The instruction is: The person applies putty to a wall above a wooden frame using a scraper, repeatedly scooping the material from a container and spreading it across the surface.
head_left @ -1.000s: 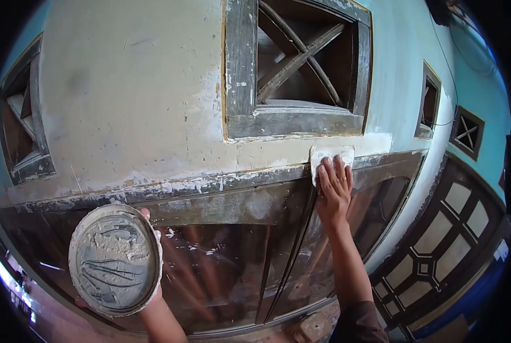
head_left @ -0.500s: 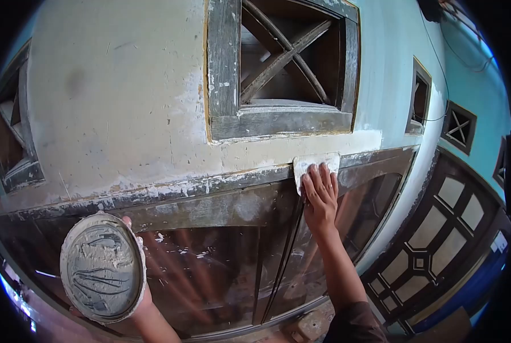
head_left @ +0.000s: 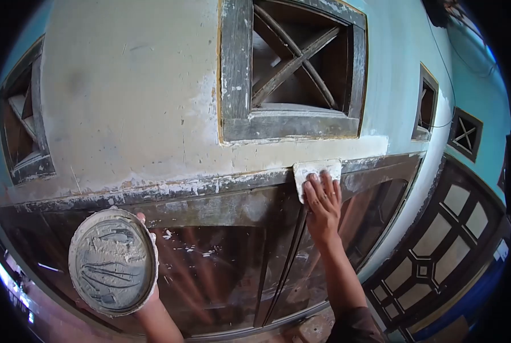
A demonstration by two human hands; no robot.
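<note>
My left hand (head_left: 152,302) holds up a round, shallow lid (head_left: 75,251) from behind, with the thumb or a fingertip showing at its right rim. Greyish-white putty (head_left: 118,250) is smeared over its inside, streaked with several dark lines. My right hand (head_left: 324,212) presses its fingers on a flat white putty spreader (head_left: 318,167). The spreader lies against the strip where the painted wall (head_left: 124,114) meets the top rail (head_left: 221,209) of the dark wooden window. White putty patches run along that seam to the left.
Above my right hand is a square vent opening (head_left: 236,86) with a crossed-bar frame. Below are dark glass panes (head_left: 209,280) with reflections. A smaller vent (head_left: 45,163) sits at the left. To the right, a panelled door (head_left: 421,251) stands beyond the wall's corner.
The view has shifted, so the wall appears farther right. Relative to the wall, the spreader under my right hand has slid slightly left and down. My left hand still holds the lid.
</note>
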